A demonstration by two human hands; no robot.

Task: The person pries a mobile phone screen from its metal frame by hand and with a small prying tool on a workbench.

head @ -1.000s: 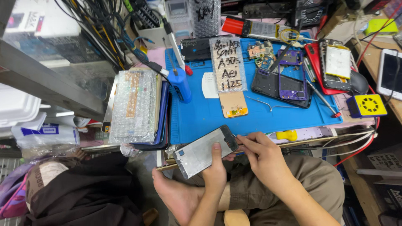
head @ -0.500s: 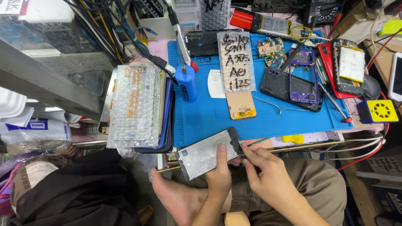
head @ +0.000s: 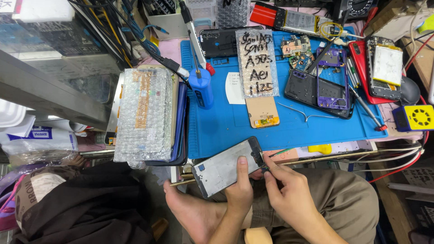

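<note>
A cluttered blue silicone repair mat [head: 226,129] covers the bench, its front strip bare. Just past its near edge, over the person's lap, the left hand [head: 239,192] grasps a grey, rectangular phone screen frame [head: 228,166] while the right hand [head: 287,194] pinches its dark upper corner.
</note>
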